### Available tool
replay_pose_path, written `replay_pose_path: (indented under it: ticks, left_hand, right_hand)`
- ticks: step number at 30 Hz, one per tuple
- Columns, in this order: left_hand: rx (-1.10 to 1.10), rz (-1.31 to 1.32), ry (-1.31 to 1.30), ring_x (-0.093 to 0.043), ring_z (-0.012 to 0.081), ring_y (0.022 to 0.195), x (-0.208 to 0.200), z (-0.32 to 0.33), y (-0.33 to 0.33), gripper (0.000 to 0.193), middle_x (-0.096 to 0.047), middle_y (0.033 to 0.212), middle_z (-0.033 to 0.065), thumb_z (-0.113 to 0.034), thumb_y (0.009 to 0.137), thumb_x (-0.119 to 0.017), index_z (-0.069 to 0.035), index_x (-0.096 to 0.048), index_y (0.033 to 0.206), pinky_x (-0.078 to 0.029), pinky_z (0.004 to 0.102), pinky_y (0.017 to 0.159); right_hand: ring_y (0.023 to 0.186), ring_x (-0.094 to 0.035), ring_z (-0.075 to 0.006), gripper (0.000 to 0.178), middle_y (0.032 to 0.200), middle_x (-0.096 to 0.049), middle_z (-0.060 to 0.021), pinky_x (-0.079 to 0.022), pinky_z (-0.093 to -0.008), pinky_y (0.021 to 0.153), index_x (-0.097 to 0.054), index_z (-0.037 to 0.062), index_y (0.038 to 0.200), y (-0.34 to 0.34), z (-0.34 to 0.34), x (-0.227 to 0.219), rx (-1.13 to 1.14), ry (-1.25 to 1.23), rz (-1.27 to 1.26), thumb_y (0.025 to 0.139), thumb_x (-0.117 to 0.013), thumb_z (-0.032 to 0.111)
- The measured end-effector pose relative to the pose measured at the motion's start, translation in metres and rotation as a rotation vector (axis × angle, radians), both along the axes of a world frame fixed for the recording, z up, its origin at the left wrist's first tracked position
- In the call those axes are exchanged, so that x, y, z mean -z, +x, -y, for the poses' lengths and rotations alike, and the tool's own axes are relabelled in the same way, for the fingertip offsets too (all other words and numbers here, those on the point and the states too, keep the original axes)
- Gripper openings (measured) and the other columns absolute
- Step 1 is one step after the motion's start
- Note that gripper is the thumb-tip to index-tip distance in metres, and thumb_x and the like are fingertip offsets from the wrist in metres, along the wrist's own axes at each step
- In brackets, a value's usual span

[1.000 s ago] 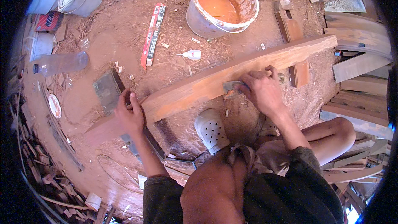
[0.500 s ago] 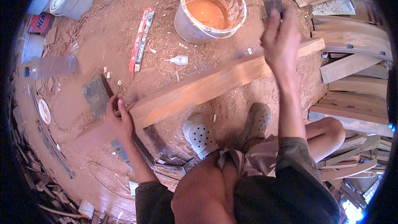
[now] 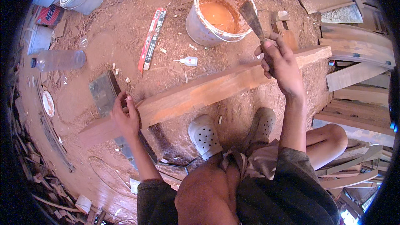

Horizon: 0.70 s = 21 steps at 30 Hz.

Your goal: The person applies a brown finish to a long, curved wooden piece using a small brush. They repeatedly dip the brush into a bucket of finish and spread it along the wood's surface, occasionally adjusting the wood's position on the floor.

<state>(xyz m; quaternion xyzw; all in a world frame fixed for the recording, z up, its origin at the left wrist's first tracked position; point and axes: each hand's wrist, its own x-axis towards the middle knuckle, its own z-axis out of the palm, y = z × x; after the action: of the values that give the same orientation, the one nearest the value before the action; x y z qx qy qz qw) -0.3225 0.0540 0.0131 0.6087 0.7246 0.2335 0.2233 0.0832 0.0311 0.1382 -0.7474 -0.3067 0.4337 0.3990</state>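
My right hand grips a putty knife with a wide, stained blade. The blade points up and left, reaching over the right rim of a white bucket, which holds orange, pasty filler. A long wooden beam lies slantwise before me, smeared with orange patches along its near face. My left hand is closed over the beam near its left end, thumb and fingers bent across it. Beneath that end, a dark block sticks out on the far side.
Beyond the beam lie a red-and-black narrow box, a small white glue bottle and a clear plastic bottle. Stacked curved boards line the right side. My shoes stand close to the beam's near side.
My right hand has brought the putty knife left and nearer, from beyond the bucket's right side to over its rim. My left hand keeps its place on the beam. The view has shifted slightly.
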Motion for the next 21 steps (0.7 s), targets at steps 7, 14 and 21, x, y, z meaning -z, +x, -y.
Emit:
replay_pose_path:
  ticks: [7, 14, 21]
  left_hand:
    - [0.019, -0.027, 0.013, -0.067, 0.0269, 0.095, -0.002, -0.001, 0.002, 0.034, -0.072, 0.107, 0.0139, -0.028, 0.095, -0.062, -0.004, -0.067, 0.118, -0.051, 0.0375, 0.086]
    - [0.045, -0.034, 0.051, -0.067, 0.028, 0.093, 0.001, 0.001, -0.004, 0.035, -0.072, 0.103, 0.016, -0.03, 0.094, -0.063, -0.003, -0.068, 0.117, -0.053, 0.0395, 0.081]
    - [0.029, 0.009, 0.035, -0.066, 0.0302, 0.093, 0.006, -0.003, -0.002, 0.035, -0.071, 0.103, 0.0172, -0.03, 0.094, -0.063, -0.002, -0.068, 0.115, -0.048, 0.0401, 0.085]
  right_hand:
    - [0.058, -0.053, -0.0099, 0.023, 0.086, -0.066, -0.0081, -0.038, -0.0222, 0.045, -0.053, 0.0065, 0.115, 0.0, 0.006, 0.0, 0.127, 0.074, -0.161, 0.098, -0.055, 0.022]
    - [0.082, -0.069, -0.0363, 0.035, 0.09, -0.07, -0.0207, -0.054, -0.0456, 0.08, -0.061, 0.0003, 0.112, 0.026, -0.032, 0.019, -0.378, 0.098, 0.787, 0.084, -0.067, 0.02]
    - [0.084, -0.069, -0.04, 0.025, 0.086, -0.07, -0.0234, -0.054, -0.0485, 0.077, -0.069, 0.0015, 0.101, 0.035, -0.137, 0.047, -0.716, -0.066, 1.075, 0.085, -0.063, 0.021]
